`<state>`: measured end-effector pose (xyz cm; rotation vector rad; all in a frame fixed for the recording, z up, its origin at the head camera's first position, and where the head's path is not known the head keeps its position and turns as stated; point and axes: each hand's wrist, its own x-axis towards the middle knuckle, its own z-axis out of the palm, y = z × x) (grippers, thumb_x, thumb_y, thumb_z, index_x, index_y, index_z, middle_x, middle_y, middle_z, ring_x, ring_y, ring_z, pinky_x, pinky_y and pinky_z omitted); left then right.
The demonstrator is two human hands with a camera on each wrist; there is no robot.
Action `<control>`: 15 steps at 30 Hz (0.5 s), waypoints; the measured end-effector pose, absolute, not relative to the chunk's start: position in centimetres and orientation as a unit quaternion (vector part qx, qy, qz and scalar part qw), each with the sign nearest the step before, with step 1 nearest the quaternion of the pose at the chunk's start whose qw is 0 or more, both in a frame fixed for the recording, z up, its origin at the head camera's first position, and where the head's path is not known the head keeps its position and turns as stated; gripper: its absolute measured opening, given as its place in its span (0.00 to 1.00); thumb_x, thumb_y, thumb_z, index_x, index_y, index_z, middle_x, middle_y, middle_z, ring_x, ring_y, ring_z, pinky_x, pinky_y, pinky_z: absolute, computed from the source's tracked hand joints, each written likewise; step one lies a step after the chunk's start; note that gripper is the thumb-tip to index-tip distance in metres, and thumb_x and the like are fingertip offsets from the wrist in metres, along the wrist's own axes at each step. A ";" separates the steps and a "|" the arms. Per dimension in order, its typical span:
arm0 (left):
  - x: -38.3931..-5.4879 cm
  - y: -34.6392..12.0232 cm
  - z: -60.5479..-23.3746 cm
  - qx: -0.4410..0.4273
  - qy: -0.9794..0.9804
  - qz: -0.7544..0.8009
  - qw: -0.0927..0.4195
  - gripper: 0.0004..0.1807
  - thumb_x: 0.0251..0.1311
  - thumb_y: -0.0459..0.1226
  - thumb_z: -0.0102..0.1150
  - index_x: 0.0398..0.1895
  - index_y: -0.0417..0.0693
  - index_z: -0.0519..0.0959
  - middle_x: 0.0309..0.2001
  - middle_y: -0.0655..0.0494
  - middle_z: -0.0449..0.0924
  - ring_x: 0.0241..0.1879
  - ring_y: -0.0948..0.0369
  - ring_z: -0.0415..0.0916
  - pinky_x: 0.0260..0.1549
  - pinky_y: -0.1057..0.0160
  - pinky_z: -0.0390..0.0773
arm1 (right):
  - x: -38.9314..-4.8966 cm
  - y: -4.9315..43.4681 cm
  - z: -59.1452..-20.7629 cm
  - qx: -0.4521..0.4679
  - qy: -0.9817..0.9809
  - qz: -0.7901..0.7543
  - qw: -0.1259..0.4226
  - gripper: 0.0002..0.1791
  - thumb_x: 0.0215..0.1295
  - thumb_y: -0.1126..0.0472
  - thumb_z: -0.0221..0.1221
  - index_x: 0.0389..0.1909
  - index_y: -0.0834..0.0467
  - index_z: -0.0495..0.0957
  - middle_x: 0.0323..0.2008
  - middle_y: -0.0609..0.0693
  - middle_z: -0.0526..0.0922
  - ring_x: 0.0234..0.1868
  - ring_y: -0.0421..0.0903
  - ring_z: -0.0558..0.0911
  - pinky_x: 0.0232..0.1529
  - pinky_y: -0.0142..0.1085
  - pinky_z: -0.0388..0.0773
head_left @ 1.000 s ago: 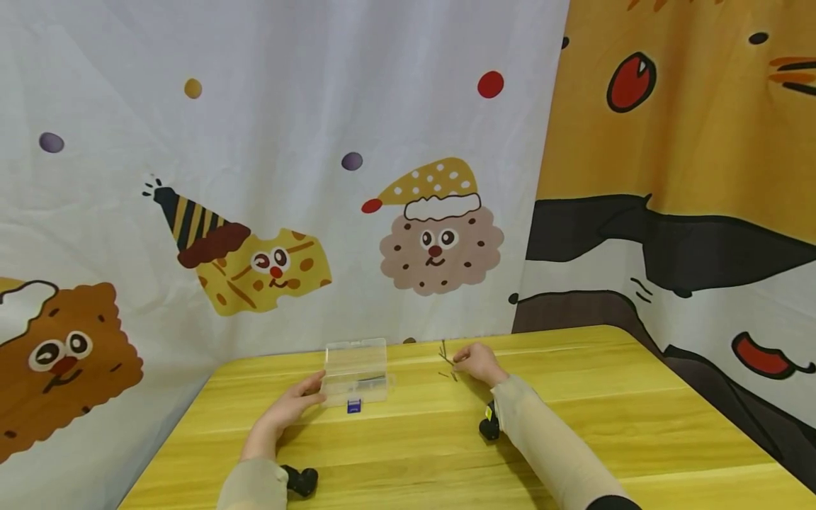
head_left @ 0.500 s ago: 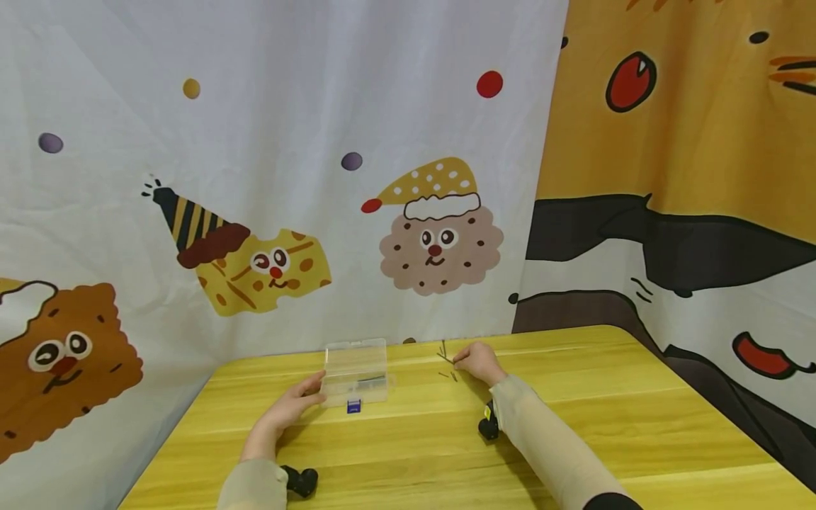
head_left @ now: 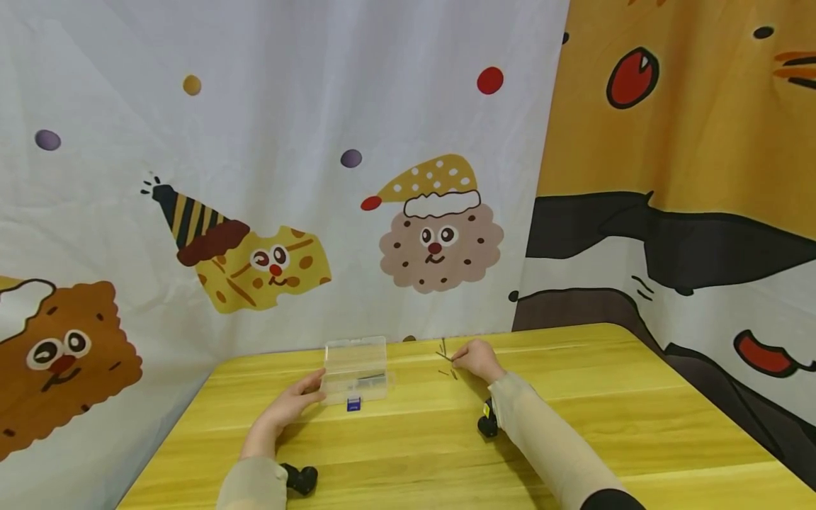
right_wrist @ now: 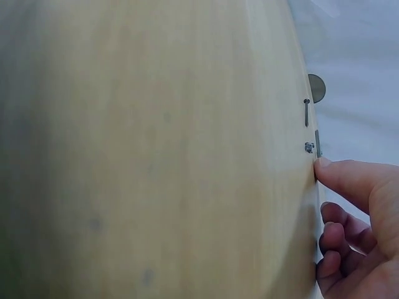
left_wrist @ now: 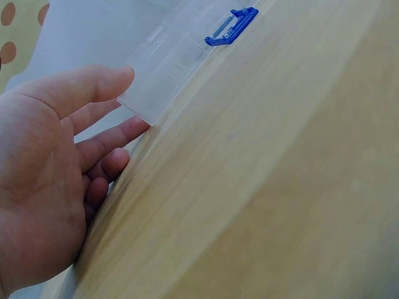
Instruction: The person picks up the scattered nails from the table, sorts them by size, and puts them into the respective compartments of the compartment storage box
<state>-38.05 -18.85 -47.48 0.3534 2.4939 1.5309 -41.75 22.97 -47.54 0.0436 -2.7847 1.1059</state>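
Observation:
A clear plastic box (head_left: 344, 392) with its lid (head_left: 355, 355) raised and a blue latch (head_left: 353, 404) at the front stands on the table. My left hand (head_left: 296, 401) holds the box by its left side; in the left wrist view the thumb and fingers meet its corner. Thin dark pieces (head_left: 371, 377) lie inside it. To the right, my right hand (head_left: 479, 361) pinches the end of a small dark screw (head_left: 445, 356) with thumb and fingertips low at the tabletop. Loose screws (head_left: 443, 372) lie just beside those fingertips, one with its head visible (right_wrist: 306, 112) in the right wrist view.
The yellow wooden table (head_left: 395, 453) ends at the back against a white curtain (head_left: 287, 142) printed with cartoon figures. An orange and black printed section (head_left: 637, 163) hangs at the right. Black wrist cameras sit on both forearms.
The right fingertips shift very slightly left at the screws. The left hand and the box stay where they were, and the head view tilts a little.

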 end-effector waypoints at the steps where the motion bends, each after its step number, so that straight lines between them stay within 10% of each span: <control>1: -38.1 -18.8 -47.5 0.119 0.843 0.515 0.097 0.34 0.67 0.38 0.56 0.74 0.43 0.59 0.68 0.31 0.58 0.68 0.37 0.55 0.62 0.36 0.58 | -41.8 23.0 -47.6 0.014 -0.927 0.367 0.073 0.02 0.52 0.64 0.71 0.28 0.58 0.89 0.35 0.52 0.87 0.31 0.44 0.81 0.30 0.36 0.78; 15: -38.2 -18.8 -47.6 0.116 0.837 0.526 0.099 0.34 0.67 0.39 0.57 0.74 0.45 0.59 0.69 0.32 0.58 0.69 0.38 0.54 0.63 0.37 0.55 | -41.6 22.9 -47.5 0.036 -0.933 0.346 0.095 0.02 0.55 0.67 0.68 0.27 0.61 0.88 0.33 0.52 0.87 0.35 0.48 0.82 0.37 0.41 0.79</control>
